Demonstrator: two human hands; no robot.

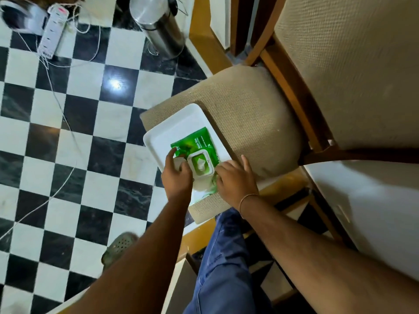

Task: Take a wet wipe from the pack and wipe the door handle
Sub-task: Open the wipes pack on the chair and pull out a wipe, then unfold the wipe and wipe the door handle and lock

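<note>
A green wet wipe pack (195,141) lies on a white tray (172,123) on a beige chair seat (249,116). The pack's white flip lid (179,163) is swung open to the left, and a white wipe (200,165) shows in the opening. My left hand (178,175) rests on the pack's left side, fingers on the open lid. My right hand (235,180) presses down on the pack's near right end, fingers spread. No door handle is in view.
The chair's padded backrest (351,71) and wooden frame (292,91) stand to the right. A steel bin (158,26) stands at the back on the checkered floor (74,137). A power strip (53,30) and loose cables (56,105) lie at the left. My jeans leg (224,264) and shoe (119,247) are below.
</note>
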